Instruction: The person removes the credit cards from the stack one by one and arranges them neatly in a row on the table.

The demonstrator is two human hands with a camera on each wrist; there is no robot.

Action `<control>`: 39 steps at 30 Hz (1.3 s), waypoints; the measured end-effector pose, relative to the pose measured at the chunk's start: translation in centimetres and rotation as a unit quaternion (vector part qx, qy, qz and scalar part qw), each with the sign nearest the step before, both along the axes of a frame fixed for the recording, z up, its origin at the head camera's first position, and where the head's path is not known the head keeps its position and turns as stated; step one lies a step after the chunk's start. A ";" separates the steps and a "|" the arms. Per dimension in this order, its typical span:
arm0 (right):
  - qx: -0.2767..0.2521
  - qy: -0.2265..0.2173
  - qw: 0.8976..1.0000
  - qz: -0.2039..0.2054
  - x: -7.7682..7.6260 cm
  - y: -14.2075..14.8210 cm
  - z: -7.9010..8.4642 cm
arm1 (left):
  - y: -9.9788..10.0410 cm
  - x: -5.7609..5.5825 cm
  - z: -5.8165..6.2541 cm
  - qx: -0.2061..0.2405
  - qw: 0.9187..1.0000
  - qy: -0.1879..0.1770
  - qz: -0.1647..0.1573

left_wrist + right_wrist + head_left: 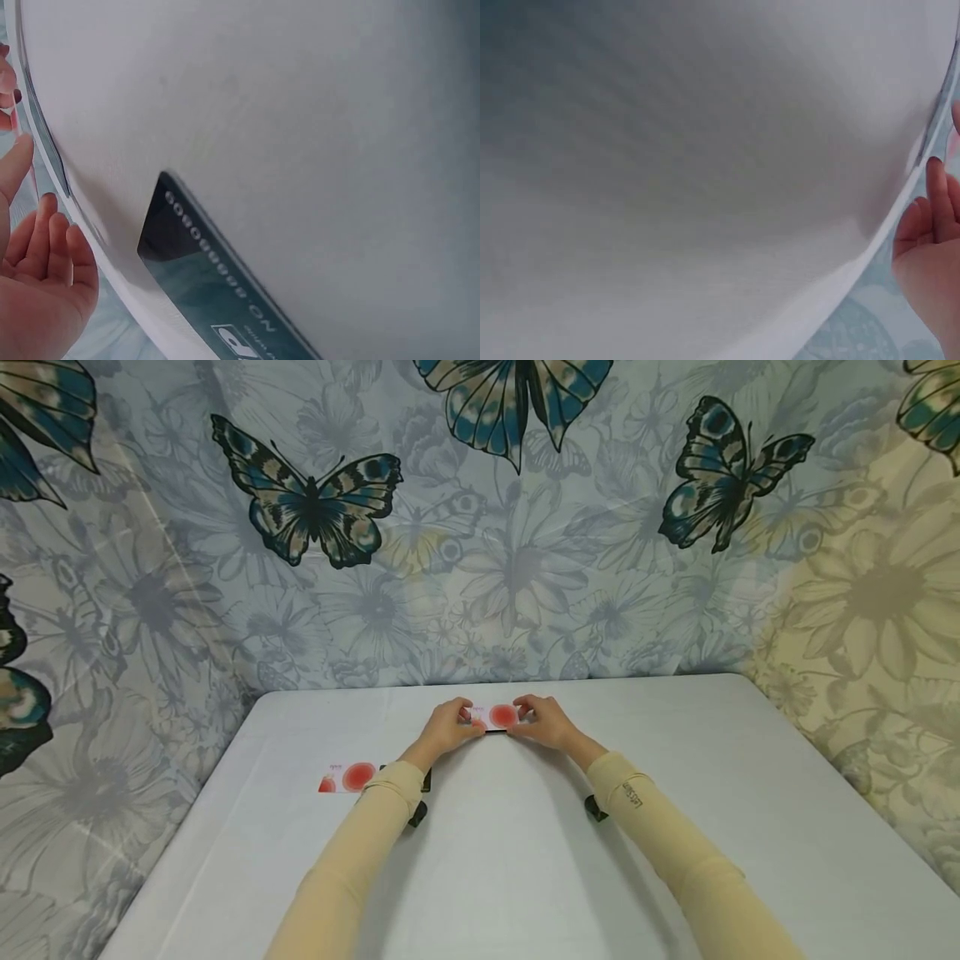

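Head: white table [495, 860], butterfly backdrop [517, 568].

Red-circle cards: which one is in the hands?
The farther card, held at its ends by the left hand and right hand; the nearer card lies on the white table near the left sleeve.

Pinched at opposite sides by the left hand [447, 727] and the right hand [546, 723], near the far edge of the white table [487, 860]: a white card [503, 717] with a large red disc and smaller red patch at lower left, exact tilt unclear. Along its lower edge, a thin dark strip [496, 732]. Nearer and to the left, a similar card [358, 777], flat, printed side up. Beneath the left forearm, a dark card [217, 277] with pale digits, partly cut off.
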State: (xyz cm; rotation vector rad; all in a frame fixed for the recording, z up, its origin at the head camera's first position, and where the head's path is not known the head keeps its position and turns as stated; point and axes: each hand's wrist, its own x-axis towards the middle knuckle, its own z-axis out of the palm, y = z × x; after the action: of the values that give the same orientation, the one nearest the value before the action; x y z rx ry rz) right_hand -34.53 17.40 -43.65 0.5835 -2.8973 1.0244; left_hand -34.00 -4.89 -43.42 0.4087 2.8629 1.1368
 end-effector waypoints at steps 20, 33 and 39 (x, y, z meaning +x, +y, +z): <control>-0.047 0.012 0.999 -0.007 1.6 -0.1 -0.2 | -0.3 1.5 0.2 0.025 0.999 0.034 0.002; -0.067 0.022 0.997 0.002 2.6 0.1 -0.4 | -0.7 2.7 0.0 0.046 0.998 0.051 -0.012; -0.071 0.025 0.997 0.011 3.1 0.1 -0.3 | -1.1 3.4 0.1 0.048 0.997 0.050 -0.017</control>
State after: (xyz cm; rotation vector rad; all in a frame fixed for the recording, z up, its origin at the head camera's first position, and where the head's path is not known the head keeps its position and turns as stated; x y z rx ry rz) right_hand -31.40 17.48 -43.93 0.6250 -2.7518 1.1873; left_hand -30.55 -5.94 -43.28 0.5320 2.8815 1.2865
